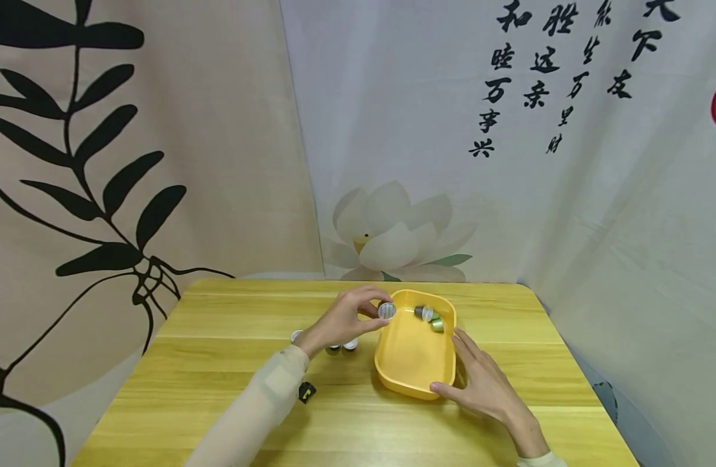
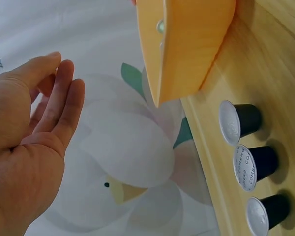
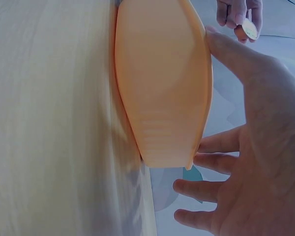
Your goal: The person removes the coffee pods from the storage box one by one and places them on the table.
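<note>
My left hand pinches a coffee capsule between thumb and fingers, over the left rim of a yellow tray. The capsule's pale lid also shows in the right wrist view; the left wrist view hides it behind the fingers. Spread along the tray's right side, my right hand touches the rim with its thumb and fingertips, fingers fairly straight. Several capsules, some green and one dark, lie in the tray's far right corner. Dark capsules with white lids stand in a row on the table.
In the head view, my left forearm passes over the table, partly covering the row of capsules. A small black and yellow object lies beside that forearm. Behind the table's far edge hangs a printed cloth.
</note>
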A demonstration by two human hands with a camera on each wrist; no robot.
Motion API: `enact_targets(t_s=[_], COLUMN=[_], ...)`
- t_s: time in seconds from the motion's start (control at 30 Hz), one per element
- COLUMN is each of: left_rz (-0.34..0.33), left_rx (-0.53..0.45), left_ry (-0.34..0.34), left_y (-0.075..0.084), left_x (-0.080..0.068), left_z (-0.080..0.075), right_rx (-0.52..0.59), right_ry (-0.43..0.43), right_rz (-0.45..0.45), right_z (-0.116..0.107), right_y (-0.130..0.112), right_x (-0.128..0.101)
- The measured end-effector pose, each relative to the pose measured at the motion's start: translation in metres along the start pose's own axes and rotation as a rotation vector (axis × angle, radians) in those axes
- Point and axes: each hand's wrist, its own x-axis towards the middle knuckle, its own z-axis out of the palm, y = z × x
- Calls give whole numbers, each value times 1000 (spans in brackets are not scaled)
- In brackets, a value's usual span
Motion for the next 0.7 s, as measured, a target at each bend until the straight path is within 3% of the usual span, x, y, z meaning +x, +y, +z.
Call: enact_targets(t_s=[0.23,0.7], left_rz=[-42,-130], left_rx=[-77,-48], left_ry=[23,91], left_y=[0,-10], left_x=[-12,-51], left_z=[-2,-3], right_rx=[-2,-3], right_ry=[-6,-3], right_rz=[4,-3], right_z=[1,0], right_y=[0,0], right_x=[0,0])
